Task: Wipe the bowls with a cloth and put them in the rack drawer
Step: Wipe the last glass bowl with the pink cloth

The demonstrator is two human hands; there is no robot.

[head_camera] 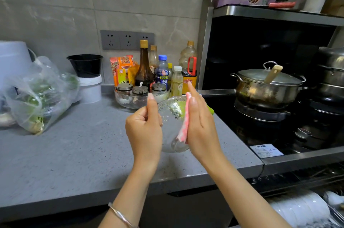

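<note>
The left hand (144,127) curls round one side of the clear, textured glass bowl (170,127), thumb upright along its rim and fingers tucked in, which steadies the bowl so it can take pressure from the other side. The right hand (202,125) lies nearly flat, fingers straight and together. It presses a folded pink-and-green cloth (184,125) against the opposite wall of the bowl, the palm turned inward to spread the rubbing force. (Whether its thumb hooks over the rim I cannot tell.)

The bowl is tipped on edge between the two hands, lifted clear of the speckled grey stone countertop (74,153), probably so every side can be reached. Wiping looks to be under way, with stowing not yet begun.

Low on the right, the wire rack drawer (314,181) stands pulled out beneath the counter edge. A row of white bowls (301,207) is already lined up in it, near enough for an easy handover.
</note>
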